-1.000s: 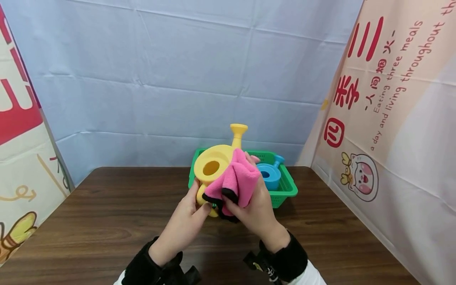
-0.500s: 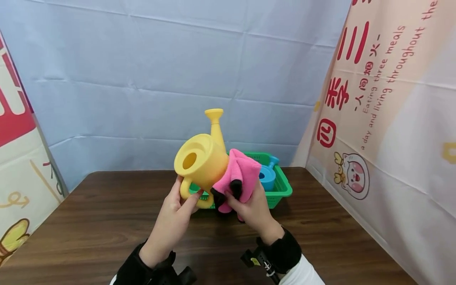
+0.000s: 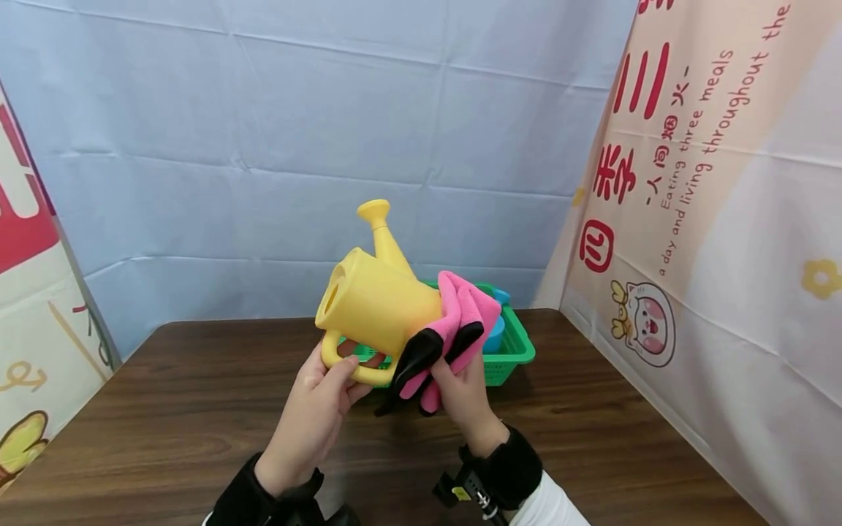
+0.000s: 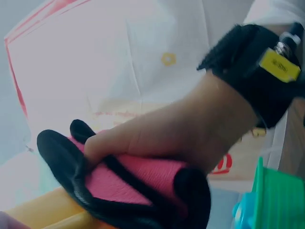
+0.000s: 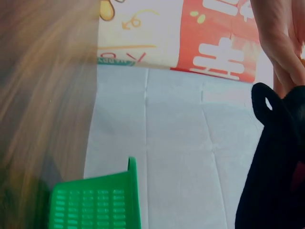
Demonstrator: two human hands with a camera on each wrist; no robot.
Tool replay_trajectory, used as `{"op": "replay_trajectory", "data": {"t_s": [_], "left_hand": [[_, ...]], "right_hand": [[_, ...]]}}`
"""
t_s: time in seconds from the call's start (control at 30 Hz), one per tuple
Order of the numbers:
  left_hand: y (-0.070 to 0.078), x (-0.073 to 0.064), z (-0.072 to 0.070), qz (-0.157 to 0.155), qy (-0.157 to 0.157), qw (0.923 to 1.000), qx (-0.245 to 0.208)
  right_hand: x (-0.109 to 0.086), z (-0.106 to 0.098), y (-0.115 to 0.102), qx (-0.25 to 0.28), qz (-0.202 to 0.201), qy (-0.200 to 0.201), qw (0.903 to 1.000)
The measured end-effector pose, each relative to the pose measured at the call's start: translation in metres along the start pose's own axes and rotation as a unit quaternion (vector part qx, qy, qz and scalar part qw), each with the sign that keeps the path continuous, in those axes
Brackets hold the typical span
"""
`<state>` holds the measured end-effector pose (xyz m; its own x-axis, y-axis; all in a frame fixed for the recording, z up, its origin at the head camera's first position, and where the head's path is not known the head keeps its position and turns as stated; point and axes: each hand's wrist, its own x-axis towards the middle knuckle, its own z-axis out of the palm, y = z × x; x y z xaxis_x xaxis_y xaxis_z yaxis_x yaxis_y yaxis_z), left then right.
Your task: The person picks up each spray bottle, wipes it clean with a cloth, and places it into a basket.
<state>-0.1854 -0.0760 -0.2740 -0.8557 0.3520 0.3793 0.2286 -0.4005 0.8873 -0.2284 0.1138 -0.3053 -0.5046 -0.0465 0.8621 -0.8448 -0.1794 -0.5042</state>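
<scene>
Tilted in the air, a yellow toy watering can point(image 3: 381, 303) has its spout pointing up and back, its open top toward the left. My left hand point(image 3: 309, 409) grips its handle, thumb over the lower part. With the right hand point(image 3: 465, 402) I hold a bunched pink cloth point(image 3: 470, 310) with black edging against the can's base. The left wrist view shows the cloth point(image 4: 138, 179) folded under the right thumb, its black edge overlapping the yellow can. The can's base is hidden behind the cloth.
Behind the hands a green plastic basket point(image 3: 516, 354) stands on the dark wooden table point(image 3: 197, 409), with a blue toy watering can point(image 3: 495, 337) inside, partly covered by the cloth. A pale blue sheet point(image 3: 263, 146) hangs at the back; printed sheets hang at both sides.
The yellow can has been lifted left from over the basket and turned, so its side now faces me and its opening faces left. The cloth stays at its base, shifting slightly right.
</scene>
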Motion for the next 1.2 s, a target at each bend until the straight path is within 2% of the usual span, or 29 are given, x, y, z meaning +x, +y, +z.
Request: {"op": "replay_trajectory", "data": {"t_s": [0.1,0.23,0.37,0.5,0.7,0.97,1.2], "left_hand": [[-0.001,0.000,0.001,-0.007,0.004,0.9993,-0.037],[-0.001,0.000,0.000,0.002,0.004,0.9973,-0.073],[0.000,0.001,-0.001,0.016,0.016,0.9959,-0.088],[0.001,0.002,-0.003,0.014,0.030,0.9955,-0.089],[-0.001,0.003,-0.004,0.020,0.004,0.9962,-0.084],[-0.006,0.002,0.001,0.016,-0.014,0.9969,-0.076],[-0.008,0.001,0.003,0.018,-0.023,0.9968,-0.074]], "right_hand": [[-0.001,0.006,0.000,0.019,-0.018,-0.019,0.9995],[-0.003,0.015,0.000,0.025,-0.029,-0.040,0.9985],[-0.006,0.022,0.002,0.002,-0.021,-0.059,0.9981],[-0.008,0.024,0.006,-0.017,-0.009,-0.070,0.9973],[-0.010,0.021,0.006,-0.026,-0.006,-0.056,0.9981],[-0.009,0.013,0.002,0.041,0.017,-0.021,0.9988],[-0.007,0.006,-0.005,0.008,0.068,0.008,0.9976]]}}
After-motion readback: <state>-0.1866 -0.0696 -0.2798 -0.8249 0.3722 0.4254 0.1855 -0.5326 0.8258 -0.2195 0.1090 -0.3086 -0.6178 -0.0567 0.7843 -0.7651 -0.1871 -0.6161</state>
